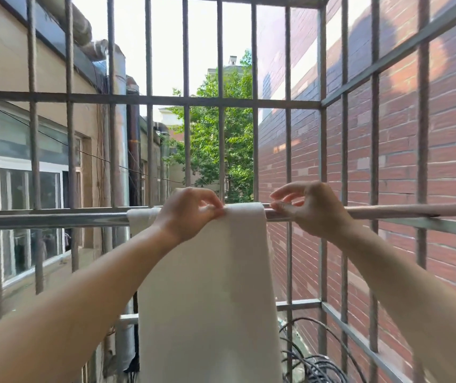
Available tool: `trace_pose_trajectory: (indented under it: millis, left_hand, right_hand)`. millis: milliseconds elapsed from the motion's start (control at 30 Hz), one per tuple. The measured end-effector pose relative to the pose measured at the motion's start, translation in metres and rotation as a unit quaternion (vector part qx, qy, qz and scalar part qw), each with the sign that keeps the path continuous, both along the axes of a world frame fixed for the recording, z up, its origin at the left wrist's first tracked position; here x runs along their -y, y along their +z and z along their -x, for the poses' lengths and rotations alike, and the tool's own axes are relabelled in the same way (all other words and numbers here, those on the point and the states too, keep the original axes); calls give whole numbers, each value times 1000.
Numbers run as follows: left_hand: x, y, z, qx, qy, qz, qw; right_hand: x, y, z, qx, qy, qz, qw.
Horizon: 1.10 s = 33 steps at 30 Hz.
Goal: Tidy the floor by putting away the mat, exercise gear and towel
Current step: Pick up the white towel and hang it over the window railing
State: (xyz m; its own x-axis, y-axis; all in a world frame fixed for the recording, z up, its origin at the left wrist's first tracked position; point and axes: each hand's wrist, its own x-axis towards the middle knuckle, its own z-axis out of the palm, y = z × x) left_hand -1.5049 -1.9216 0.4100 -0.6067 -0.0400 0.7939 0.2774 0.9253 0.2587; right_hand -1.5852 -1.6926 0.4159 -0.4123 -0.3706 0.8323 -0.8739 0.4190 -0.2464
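A white towel (210,286) hangs draped over a horizontal metal rail (55,218) inside a barred window cage. Its long front side falls straight down to the bottom of the view. My left hand (188,214) pinches the towel's fold on top of the rail, near the towel's middle. My right hand (312,208) is just right of the towel's edge at the rail. Its fingers are loosely curled, with fingertips at the rail and no cloth between them. No mat or exercise gear is in view.
Vertical and horizontal metal bars (254,106) close off the front and right side. A red brick wall (414,175) stands close on the right, and a beige building (55,78) on the left. Black cables (318,363) lie coiled at the cage's lower right.
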Motion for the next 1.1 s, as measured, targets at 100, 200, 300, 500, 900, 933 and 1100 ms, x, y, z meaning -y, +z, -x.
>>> trace_pose_trajectory:
  millis: [100, 200, 300, 500, 900, 933, 1100]
  left_hand:
    - [12, 5, -2, -4, 23, -3, 1000]
    - [25, 8, -6, 9, 41, -12, 999]
    - [34, 8, -9, 25, 47, -9, 999]
    - [34, 5, -15, 52, 52, -7, 997]
    - [79, -8, -48, 27, 99, 29, 994]
    - [81, -7, -49, 19, 92, 15, 995]
    - [73, 18, -41, -6, 63, -12, 998]
  right_hand:
    - [5, -2, 3, 0, 13, -17, 1000]
    - [17, -6, 2, 4, 26, -21, 999]
    - [29, -8, -2, 6, 37, -26, 999]
    - [54, -9, -10, -12, 63, -39, 997]
    - [79, -2, -10, -33, 41, 3, 999]
    - [79, 3, -9, -27, 37, 6, 999]
    - [79, 37, -4, 0, 33, 41, 999]
